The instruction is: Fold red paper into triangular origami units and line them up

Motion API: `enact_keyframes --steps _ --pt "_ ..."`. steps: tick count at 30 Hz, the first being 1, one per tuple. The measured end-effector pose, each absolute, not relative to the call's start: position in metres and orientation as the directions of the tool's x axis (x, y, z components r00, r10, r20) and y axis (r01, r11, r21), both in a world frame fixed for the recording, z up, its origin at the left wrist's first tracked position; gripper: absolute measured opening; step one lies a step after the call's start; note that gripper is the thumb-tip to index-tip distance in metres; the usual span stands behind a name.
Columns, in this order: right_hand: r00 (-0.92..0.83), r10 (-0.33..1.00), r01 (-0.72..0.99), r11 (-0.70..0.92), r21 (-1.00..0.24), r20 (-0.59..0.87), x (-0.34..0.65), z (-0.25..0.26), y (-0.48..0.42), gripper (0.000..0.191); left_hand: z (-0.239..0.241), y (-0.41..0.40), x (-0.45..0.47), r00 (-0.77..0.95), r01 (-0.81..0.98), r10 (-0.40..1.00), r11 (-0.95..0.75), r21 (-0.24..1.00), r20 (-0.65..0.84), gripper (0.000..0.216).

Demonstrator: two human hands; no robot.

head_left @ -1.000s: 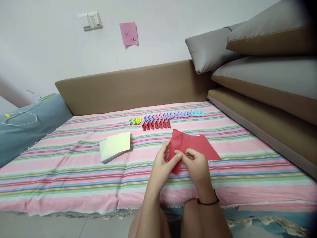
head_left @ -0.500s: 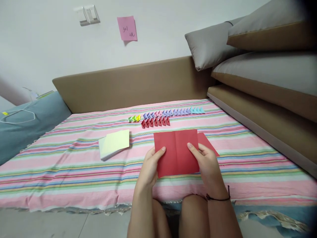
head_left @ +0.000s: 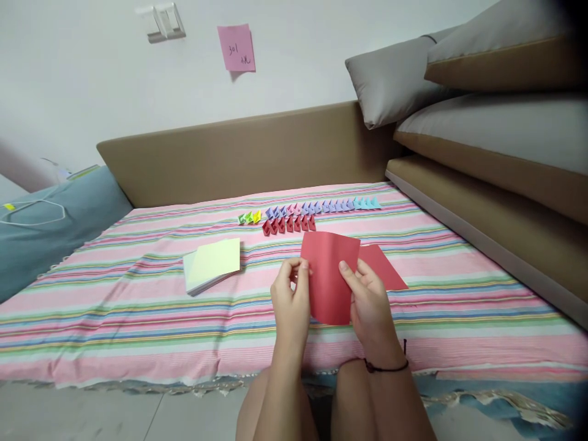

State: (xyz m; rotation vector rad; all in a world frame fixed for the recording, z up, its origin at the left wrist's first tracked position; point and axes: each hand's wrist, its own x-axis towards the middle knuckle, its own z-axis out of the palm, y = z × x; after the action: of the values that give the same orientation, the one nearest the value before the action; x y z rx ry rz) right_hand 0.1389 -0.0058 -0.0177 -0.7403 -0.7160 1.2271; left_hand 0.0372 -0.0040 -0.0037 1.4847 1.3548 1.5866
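A red sheet of paper (head_left: pixel 328 288) is held up between my hands above the striped cloth, bent into a curve. My left hand (head_left: pixel 293 288) pinches its left edge between thumb and fingers. On the other side my right hand (head_left: pixel 367 294) grips the right edge, thumb on the front and fingers behind. Another red sheet (head_left: pixel 383 267) lies flat on the cloth just beyond my right hand. Farther back stands a row of small folded red paper pieces (head_left: pixel 289 225). Behind them runs a longer row of purple, pink and blue folded pieces (head_left: pixel 328 207), with green and yellow ones (head_left: pixel 249 217) at its left.
A stack of pale paper sheets (head_left: pixel 214 263) lies to the left on the striped cloth (head_left: pixel 151 318). A brown backrest (head_left: pixel 239 159) borders the back, and piled grey and brown cushions (head_left: pixel 496 135) rise on the right. A white cable (head_left: pixel 46 217) rests on blue fabric far left.
The red sheet, flat and open with a centre crease before, is now curved and looks narrower. My left hand has moved right and up, and my right hand slightly left.
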Motion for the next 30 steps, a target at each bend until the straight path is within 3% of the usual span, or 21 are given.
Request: enact_keyframes --steps 4,8,11,14,17,20,23,25,30 --pt "0.251 0.965 -0.512 0.203 -0.835 0.081 0.139 -0.020 -0.005 0.023 0.001 -0.006 0.040 -0.076 0.142 0.948 -0.296 0.945 0.308 0.018" --pt "0.240 0.966 -0.539 0.219 -0.813 0.101 0.139 -0.022 -0.003 0.021 -0.001 -0.006 0.043 -0.017 0.191 0.952 -0.297 0.936 0.305 0.030" --pt "0.240 0.965 -0.495 0.219 -0.841 0.109 0.141 -0.026 -0.002 0.031 -0.002 -0.006 0.041 -0.022 0.264 0.937 -0.332 0.905 0.350 0.030" --pt "0.356 0.919 -0.282 0.280 -0.918 0.171 0.149 -0.029 -0.002 0.054 -0.003 -0.007 0.036 -0.008 0.420 0.888 -0.415 0.807 0.460 0.018" --pt "0.398 0.781 0.181 0.449 -0.875 0.482 0.161 -0.026 -0.005 0.069 -0.005 -0.006 0.031 0.038 0.569 0.814 -0.495 0.656 0.580 0.009" --pt "0.171 0.675 0.591 0.513 -0.623 0.718 0.172 -0.019 -0.010 0.051 -0.009 -0.003 0.027 0.103 0.633 0.757 -0.551 0.544 0.646 0.009" --pt "0.034 0.627 0.714 0.530 -0.458 0.779 0.176 -0.014 -0.012 0.016 -0.010 -0.002 0.026 0.157 0.653 0.751 -0.566 0.503 0.641 0.011" --pt "0.032 0.599 0.729 0.533 -0.429 0.800 0.177 -0.014 -0.012 0.007 -0.009 -0.003 0.026 0.176 0.665 0.759 -0.561 0.493 0.627 0.011" --pt "0.010 0.651 0.729 0.515 -0.451 0.759 0.176 -0.017 -0.011 0.008 -0.004 -0.006 0.025 0.245 0.675 0.754 -0.584 0.451 0.609 0.014"
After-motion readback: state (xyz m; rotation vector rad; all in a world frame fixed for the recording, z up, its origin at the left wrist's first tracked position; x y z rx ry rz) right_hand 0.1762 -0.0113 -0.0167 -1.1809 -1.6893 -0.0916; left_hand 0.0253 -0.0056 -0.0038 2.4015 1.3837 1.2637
